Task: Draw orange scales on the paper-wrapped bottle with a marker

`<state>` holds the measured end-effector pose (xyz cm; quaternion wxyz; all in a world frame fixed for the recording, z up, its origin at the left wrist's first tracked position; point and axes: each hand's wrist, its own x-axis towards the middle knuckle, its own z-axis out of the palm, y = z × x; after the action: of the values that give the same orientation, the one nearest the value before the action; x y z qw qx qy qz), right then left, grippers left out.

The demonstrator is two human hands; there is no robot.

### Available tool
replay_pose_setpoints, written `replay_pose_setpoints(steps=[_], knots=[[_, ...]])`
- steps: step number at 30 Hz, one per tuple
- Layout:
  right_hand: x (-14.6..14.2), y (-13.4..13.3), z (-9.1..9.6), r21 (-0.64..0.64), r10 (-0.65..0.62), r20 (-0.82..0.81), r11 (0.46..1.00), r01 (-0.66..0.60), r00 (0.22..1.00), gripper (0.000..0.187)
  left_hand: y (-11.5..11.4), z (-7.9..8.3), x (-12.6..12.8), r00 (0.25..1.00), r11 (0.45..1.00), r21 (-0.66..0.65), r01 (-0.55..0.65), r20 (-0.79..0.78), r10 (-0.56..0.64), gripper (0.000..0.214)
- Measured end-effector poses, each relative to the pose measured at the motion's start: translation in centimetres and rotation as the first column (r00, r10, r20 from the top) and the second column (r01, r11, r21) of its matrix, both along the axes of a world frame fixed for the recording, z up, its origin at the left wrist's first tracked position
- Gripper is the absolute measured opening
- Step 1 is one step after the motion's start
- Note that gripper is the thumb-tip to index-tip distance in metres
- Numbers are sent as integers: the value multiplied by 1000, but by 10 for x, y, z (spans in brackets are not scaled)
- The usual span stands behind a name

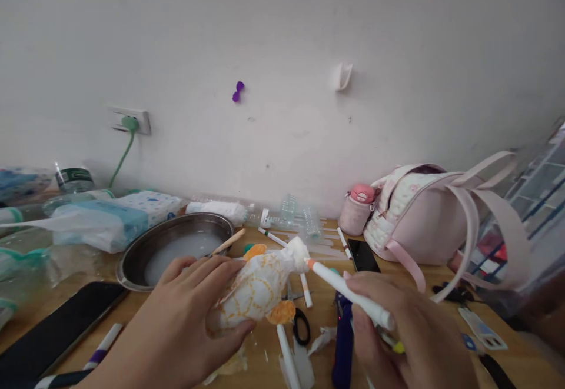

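My left hand [189, 312] is wrapped round a bottle-shaped craft piece [256, 289] covered in white paper, tilted with its narrow end up and to the right. Orange lines form a net pattern over its body, and orange flaps [281, 312] stick out from its sides. In my right hand [401, 330], a white marker [348, 292] is gripped with its orange tip at the white narrow end; whether it touches I cannot tell. Below lie black-handled scissors [302, 327], a white marker barrel [288, 356] and a dark blue tool [342, 342], probably a glue gun.
A metal bowl [132, 265] of cloudy liquid, with a wooden stick on its rim, stands at left. Near it are a tissue pack [119, 218] and a black phone [62, 330]. Cut plastic bottles [311, 221] lie by the wall. A pink bag [424, 218] and pink flask [356, 209] stand right.
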<state>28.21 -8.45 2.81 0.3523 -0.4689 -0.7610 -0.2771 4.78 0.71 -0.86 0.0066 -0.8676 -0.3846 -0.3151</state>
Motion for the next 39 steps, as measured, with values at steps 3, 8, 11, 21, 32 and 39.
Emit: replay_pose_setpoints(steps=[3,8,11,21,32,39], knots=[[1,1,0,34,-42,-28,998,43,999,16,0,0,0,1000,1000,-4,-3,12,3,40],[0,1,0,35,-52,-25,998,53,998,18,-1,1,0,999,999,-42,-7,40,8,40],[-1,1,0,8,-34,5,999,34,999,18,-1,1,1,998,997,-81,-18,56,23,37],[-6,3,-2,33,-41,8,999,40,999,19,2,0,-1,999,976,-216,-35,25,42,38],[-3,1,-1,30,-51,25,998,50,998,19,3,7,1,997,902,-423,-80,-15,81,52],[-3,4,-4,49,-39,-21,998,40,999,17,9,4,-1,992,784,-612,-101,-6,124,66]])
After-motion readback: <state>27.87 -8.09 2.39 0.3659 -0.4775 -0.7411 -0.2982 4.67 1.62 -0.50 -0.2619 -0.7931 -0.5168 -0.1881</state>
